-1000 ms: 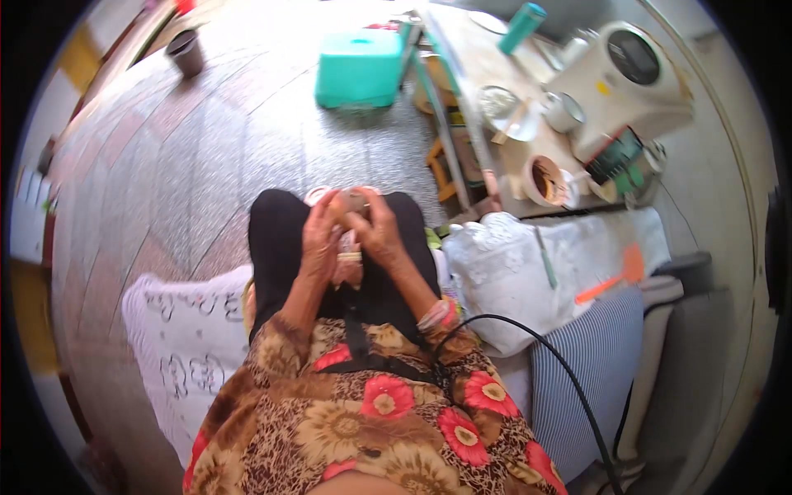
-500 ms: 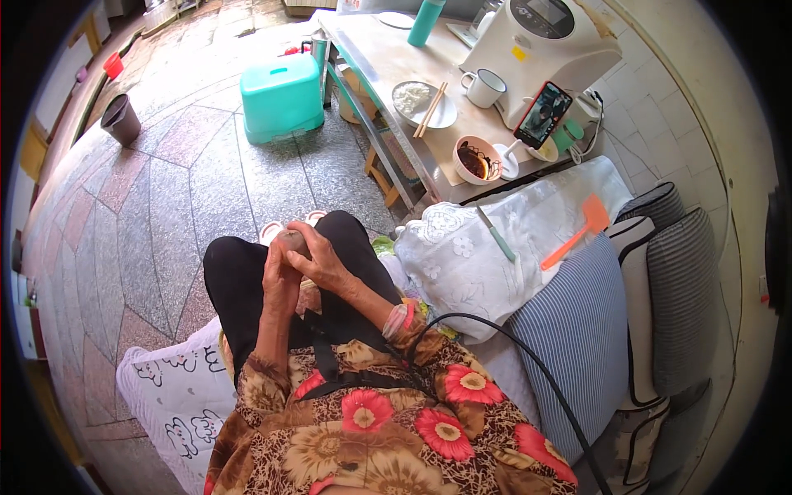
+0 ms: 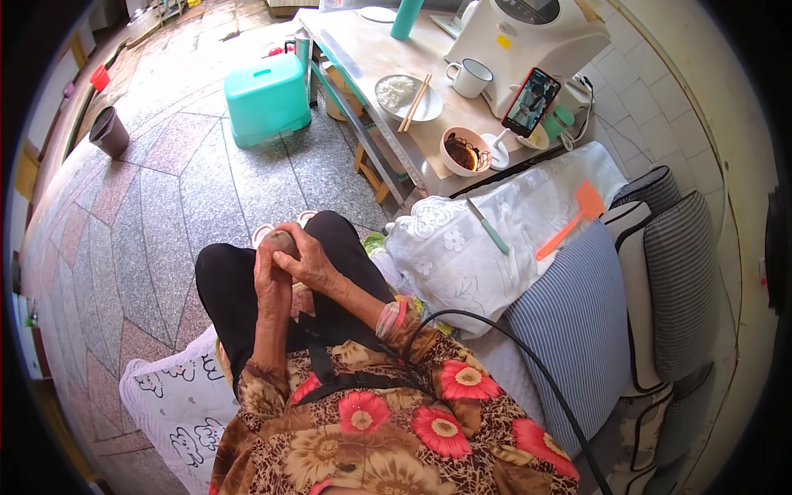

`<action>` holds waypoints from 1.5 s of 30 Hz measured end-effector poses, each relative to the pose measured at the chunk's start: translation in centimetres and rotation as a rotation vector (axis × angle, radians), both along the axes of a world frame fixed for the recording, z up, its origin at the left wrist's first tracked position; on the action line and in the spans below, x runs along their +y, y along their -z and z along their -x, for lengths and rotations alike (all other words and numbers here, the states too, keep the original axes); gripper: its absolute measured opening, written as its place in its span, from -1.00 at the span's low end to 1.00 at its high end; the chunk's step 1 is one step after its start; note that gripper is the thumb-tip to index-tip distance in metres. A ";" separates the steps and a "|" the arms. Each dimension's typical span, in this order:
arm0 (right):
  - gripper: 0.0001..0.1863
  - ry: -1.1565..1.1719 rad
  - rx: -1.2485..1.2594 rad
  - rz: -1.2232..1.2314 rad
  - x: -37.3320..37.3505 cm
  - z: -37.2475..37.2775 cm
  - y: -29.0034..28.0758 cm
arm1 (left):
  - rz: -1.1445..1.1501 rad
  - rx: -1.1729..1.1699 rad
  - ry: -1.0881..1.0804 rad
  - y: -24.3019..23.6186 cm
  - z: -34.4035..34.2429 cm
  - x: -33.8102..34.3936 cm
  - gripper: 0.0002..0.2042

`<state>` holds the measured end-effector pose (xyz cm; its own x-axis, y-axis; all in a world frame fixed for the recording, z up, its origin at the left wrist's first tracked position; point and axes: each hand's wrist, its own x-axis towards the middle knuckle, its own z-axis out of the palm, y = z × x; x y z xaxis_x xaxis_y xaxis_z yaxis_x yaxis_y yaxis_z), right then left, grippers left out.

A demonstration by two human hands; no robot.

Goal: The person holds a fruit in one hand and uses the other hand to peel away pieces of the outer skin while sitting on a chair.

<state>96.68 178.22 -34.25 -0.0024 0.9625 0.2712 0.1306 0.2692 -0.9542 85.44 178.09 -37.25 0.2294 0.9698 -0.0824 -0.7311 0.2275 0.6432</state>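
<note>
Both my hands are wrapped round one small rounded, grey-brown object (image 3: 283,240), held above my knees. Its kind cannot be made out, since fingers cover most of it. My left hand (image 3: 271,279) cups it from the left and below. From the right, my right hand (image 3: 308,261) closes over it, the thumb lying across toward the left hand. To the right, apart from my hands, a knife with a green handle (image 3: 494,233) rests on a white lace cloth (image 3: 450,276). Beside the knife lies an orange long-handled tool with a flat head (image 3: 569,224).
On the table (image 3: 346,35) stand a plate of rice (image 3: 398,91) with chopsticks (image 3: 415,103), a white mug (image 3: 471,78), a bowl of dark sauce (image 3: 465,152) and a propped phone (image 3: 532,101). A turquoise stool (image 3: 266,99) is on the floor. A black cable (image 3: 540,359) crosses my right side.
The view has shifted slightly, so the surroundings sit a little further left. Both hands keep their grip on the rounded object, with only slight movement of the fingers.
</note>
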 end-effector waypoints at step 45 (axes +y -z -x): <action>-0.58 -0.081 0.091 0.061 0.3 -0.1 0.3 | 0.040 -0.025 -0.054 1.0 -0.8 -0.8 -0.57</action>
<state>96.82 178.48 -34.50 -0.0584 0.9748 0.2152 0.0232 0.2168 -0.9759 86.24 177.29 -38.22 0.1798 0.9768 -0.1167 -0.7586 0.2131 0.6157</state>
